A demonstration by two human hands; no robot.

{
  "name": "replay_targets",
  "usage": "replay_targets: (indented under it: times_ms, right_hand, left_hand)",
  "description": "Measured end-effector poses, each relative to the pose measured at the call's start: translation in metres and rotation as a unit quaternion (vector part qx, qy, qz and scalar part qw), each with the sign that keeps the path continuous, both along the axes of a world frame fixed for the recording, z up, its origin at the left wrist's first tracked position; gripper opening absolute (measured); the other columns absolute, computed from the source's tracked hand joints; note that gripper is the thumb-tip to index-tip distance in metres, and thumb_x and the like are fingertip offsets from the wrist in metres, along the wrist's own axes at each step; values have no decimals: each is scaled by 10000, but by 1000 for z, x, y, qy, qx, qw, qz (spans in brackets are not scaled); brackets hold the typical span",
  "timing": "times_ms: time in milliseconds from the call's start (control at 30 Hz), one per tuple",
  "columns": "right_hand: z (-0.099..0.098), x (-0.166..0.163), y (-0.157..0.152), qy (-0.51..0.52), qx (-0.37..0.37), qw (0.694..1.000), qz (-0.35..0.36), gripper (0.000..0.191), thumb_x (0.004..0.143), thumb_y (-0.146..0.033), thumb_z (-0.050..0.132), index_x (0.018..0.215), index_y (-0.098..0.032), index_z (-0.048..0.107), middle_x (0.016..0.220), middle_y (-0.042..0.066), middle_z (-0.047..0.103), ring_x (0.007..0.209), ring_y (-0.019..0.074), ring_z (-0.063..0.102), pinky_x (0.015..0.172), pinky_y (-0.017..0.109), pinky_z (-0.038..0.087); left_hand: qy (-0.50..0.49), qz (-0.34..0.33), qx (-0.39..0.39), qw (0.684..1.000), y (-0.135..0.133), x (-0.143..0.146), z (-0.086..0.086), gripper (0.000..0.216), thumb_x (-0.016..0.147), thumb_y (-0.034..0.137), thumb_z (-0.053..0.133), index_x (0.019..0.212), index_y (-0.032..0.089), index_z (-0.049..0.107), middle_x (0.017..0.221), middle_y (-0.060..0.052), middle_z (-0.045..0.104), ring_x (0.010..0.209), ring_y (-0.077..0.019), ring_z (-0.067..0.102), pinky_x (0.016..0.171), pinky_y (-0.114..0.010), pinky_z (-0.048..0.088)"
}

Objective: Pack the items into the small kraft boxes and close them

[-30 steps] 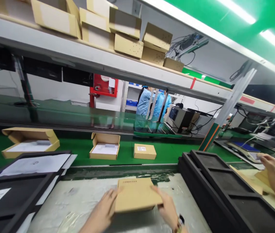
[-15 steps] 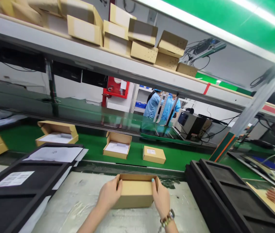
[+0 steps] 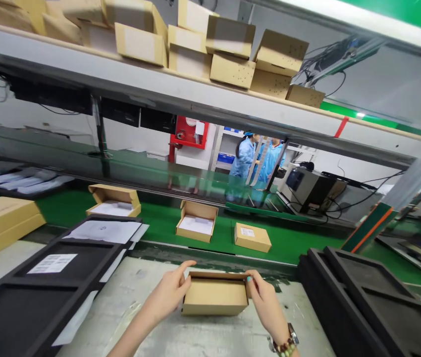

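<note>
On the pale bench (image 3: 166,342), one kraft carton (image 3: 216,299) is held between two hands, its far edge raised. Its left side is touched by the thumb of the left hand (image 3: 169,292), while the forefinger is stretched out and parted from the thumb. Its far right corner appears to be pinched between thumb and forefinger of the right hand (image 3: 268,302). Whether its base is fully set down cannot be told.

Uneven support is judged the main risk: the carton could be swung askew if the right corner were pulled while the left side is so lightly steadied. The raised edge could also be creased by too hard a pinch.

On the right wrist, one watch (image 3: 292,333) and one beaded bracelet (image 3: 287,347) are worn. At the left, one black tray (image 3: 39,307) is seen, topped by two white sheets (image 3: 52,264); at the right, two black trays (image 3: 376,275) are stacked. On the green belt (image 3: 225,235) beyond, two open cartons (image 3: 197,224) and one closed, labelled carton (image 3: 252,238) are set out. Overhead, at least eight boxes (image 3: 233,70) are crowded on one shelf (image 3: 210,101); overlap prevents an exact count. Farther back, one red cabinet (image 3: 191,133) is mounted, and two people (image 3: 243,156) in blue are seen.
</note>
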State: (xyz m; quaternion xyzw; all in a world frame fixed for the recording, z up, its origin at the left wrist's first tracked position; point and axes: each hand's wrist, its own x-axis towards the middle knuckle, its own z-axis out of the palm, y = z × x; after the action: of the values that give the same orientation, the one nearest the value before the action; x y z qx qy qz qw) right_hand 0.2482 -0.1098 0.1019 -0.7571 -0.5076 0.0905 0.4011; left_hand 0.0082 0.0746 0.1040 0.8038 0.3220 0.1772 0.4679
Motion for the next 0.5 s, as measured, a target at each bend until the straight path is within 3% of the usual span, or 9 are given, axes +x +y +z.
replay_targets:
  times_ms: [167, 267, 333, 400, 500]
  right_hand:
    - [17, 1, 5, -89, -23, 996, 2, 301, 1013, -253, 288, 1103, -222, 573, 782, 14, 659, 698, 185, 627, 651, 275, 422]
    - [0, 2, 4, -101, -15, 995, 10, 298, 1022, -237, 277, 1097, -222, 565, 823, 26, 671, 742, 182, 655, 680, 268, 471]
    - [-27, -1, -4, -112, 9, 994, -2, 335, 1024, -227, 256, 1133, -216, 572, 864, 51, 675, 770, 184, 672, 686, 263, 511]
    - [-62, -8, -17, -153, 40, 987, -24, 368, 1012, -230, 271, 1216, -214, 576, 974, 96, 674, 830, 204, 686, 702, 283, 549]
    - [-107, -27, -42, -180, 73, 979, -59, 382, 991, -316, 383, 1337, -253, 533, 1144, 122, 642, 888, 240, 694, 694, 330, 591]
  left_hand:
    - [41, -19, 41, 998, 2, 2, 7, 433, 966, 398, 283, 1316, 250, 489, 734, 40, 583, 422, -127, 549, 486, -244, 455]
    - [80, -31, 84, 993, 2, -1, -4, 454, 976, 390, 264, 1334, 261, 512, 955, -38, 712, 673, -188, 686, 651, -274, 524]
    - [90, -29, 100, 991, -3, -8, -25, 474, 984, 411, 267, 1397, 323, 482, 1157, -44, 709, 948, -235, 708, 783, -305, 543]
    - [101, -12, 130, 986, -11, -20, -57, 481, 991, 415, 265, 1445, 407, 425, 1306, -10, 655, 1164, -265, 641, 897, -355, 533]
    - [118, 2, 183, 976, -31, -45, -114, 490, 977, 440, 342, 1465, 483, 363, 1369, 15, 619, 1292, -295, 555, 939, -404, 542]
